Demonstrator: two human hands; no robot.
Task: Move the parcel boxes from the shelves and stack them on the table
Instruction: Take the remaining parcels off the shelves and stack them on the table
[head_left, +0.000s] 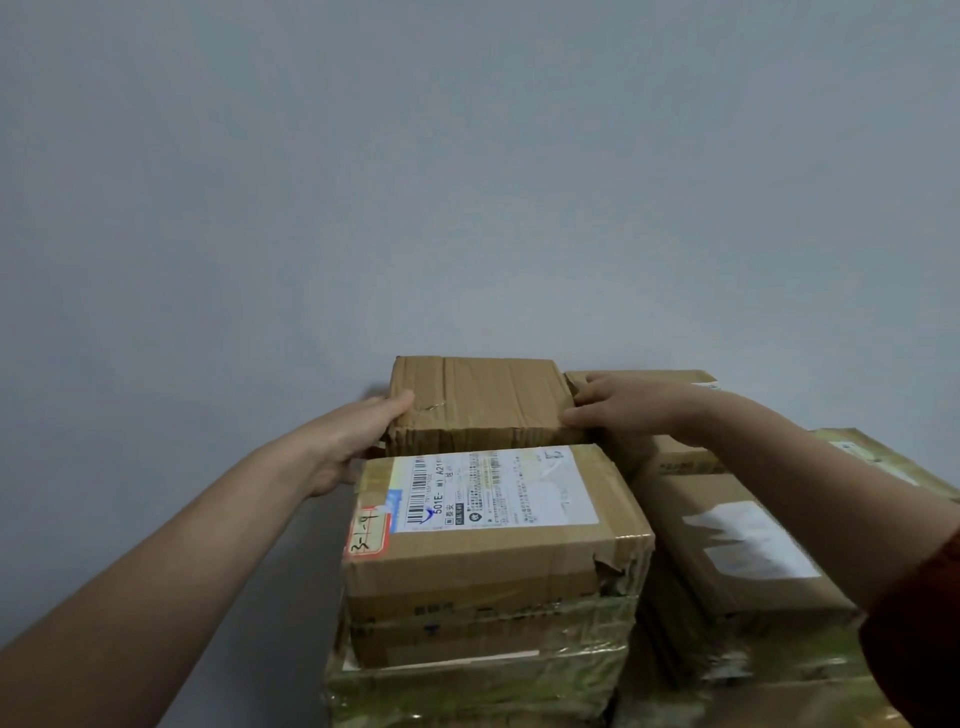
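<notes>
Head view: left hand (358, 436) and right hand (615, 410) clasp rear box (478, 400), seemingly placing it. Next: square it, release.

A plain, pale grey-blue wall (467, 156) fills the upper view, smooth and matte under soft, even light. Low near the middle, a small dark shadow (375, 391) lies on it. Toward the lower left the tone turns dimmer.

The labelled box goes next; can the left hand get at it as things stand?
Likely yes: the labelled box sits uncovered right beside the left hand, though that hand now grips the plain box behind.
</notes>
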